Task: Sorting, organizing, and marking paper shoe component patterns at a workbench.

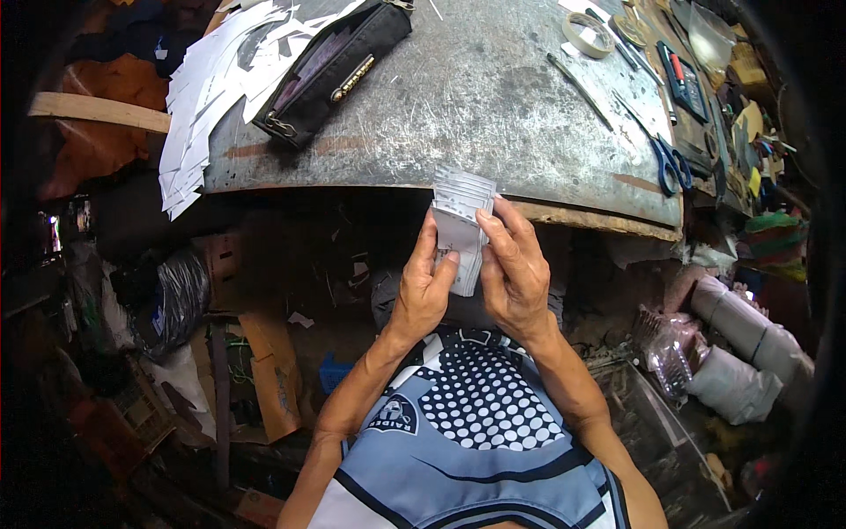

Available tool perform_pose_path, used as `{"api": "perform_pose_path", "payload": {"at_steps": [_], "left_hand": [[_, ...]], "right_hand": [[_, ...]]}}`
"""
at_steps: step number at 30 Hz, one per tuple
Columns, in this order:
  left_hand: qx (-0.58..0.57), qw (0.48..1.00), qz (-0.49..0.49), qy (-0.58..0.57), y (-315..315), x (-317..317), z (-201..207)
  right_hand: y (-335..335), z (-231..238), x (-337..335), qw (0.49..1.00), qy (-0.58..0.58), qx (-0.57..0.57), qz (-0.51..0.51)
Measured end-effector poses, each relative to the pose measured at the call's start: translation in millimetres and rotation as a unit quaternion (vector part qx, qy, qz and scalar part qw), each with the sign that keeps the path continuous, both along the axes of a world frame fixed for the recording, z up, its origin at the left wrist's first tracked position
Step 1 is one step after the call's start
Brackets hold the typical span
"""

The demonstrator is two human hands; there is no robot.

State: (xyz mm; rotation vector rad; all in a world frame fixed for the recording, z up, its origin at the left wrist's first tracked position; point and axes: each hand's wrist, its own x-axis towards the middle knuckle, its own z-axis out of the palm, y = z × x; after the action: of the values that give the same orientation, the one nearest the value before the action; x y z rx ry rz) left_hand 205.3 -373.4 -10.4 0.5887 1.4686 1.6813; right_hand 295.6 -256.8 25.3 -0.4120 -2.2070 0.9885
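A small stack of pale paper slips (458,231), fanned in steps at its far end, is held in front of my chest by the table's near edge. My left hand (426,286) grips its left side, the thumb lying across the top slip. On the other side my right hand (514,269) has its fingertips on the stack's upper right edge and its thumb along the side. Both hands are closed on the slips. Faint marks show on the paper, too small to make out.
On the scratched metal tabletop (423,115) lie a black zip pouch (330,70) and a heap of white paper strips (207,93) at left. At right are blue-handled scissors (674,167), a thin dark rod (579,91) and a tape roll (589,35). Wrapped rolls (736,383) crowd the lower right.
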Motion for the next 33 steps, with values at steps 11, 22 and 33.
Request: {"api": "perform_pose_path", "payload": {"at_steps": [11, 22, 33], "left_hand": [[-0.014, 0.997, 0.011, 0.068, -0.8, -1.4, -1.9], [-0.030, 0.987, -0.007, 0.158, -7.4, -3.2, -2.5], [0.030, 0.999, -0.015, -0.017, -3.6, -3.4, 1.5]], "right_hand": [[0.9, -1.3, -0.2, 0.995, -0.010, -0.100, 0.022], [5.6, 8.5, -7.9, 0.999, -0.035, -0.024, -0.024], [5.7, 12.8, -7.2, 0.997, -0.073, 0.001, -0.033]]}}
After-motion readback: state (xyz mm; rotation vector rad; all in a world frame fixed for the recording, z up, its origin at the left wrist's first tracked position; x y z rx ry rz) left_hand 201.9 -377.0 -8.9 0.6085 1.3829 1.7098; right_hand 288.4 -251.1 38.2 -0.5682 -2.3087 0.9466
